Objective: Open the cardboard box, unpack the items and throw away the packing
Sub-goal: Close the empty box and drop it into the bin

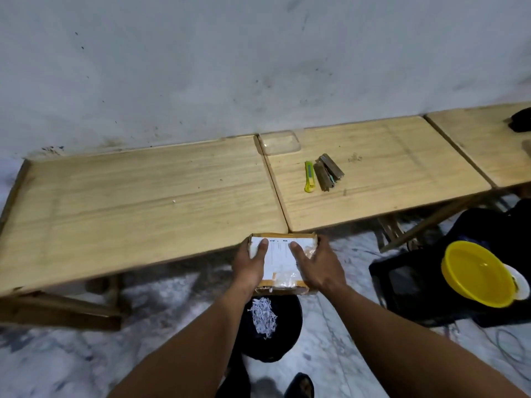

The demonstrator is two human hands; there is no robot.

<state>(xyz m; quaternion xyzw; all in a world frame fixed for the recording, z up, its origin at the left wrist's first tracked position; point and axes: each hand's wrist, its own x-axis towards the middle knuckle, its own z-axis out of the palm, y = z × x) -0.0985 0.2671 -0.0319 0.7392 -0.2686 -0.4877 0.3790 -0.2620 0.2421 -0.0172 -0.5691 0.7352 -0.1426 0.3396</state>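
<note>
A small cardboard box with a white label and clear tape on its upper face is held over a black bin on the floor. My left hand grips its left side and my right hand its right side, fingers spread on top. White shredded paper lies inside the bin below the box. On the wooden table lie a yellow-green box cutter and several brown flat bars beside it.
A clear plastic lid or tray rests at the table's back edge by the wall. A yellow bowl sits on a black crate at the right. A dark object lies at the far right table edge.
</note>
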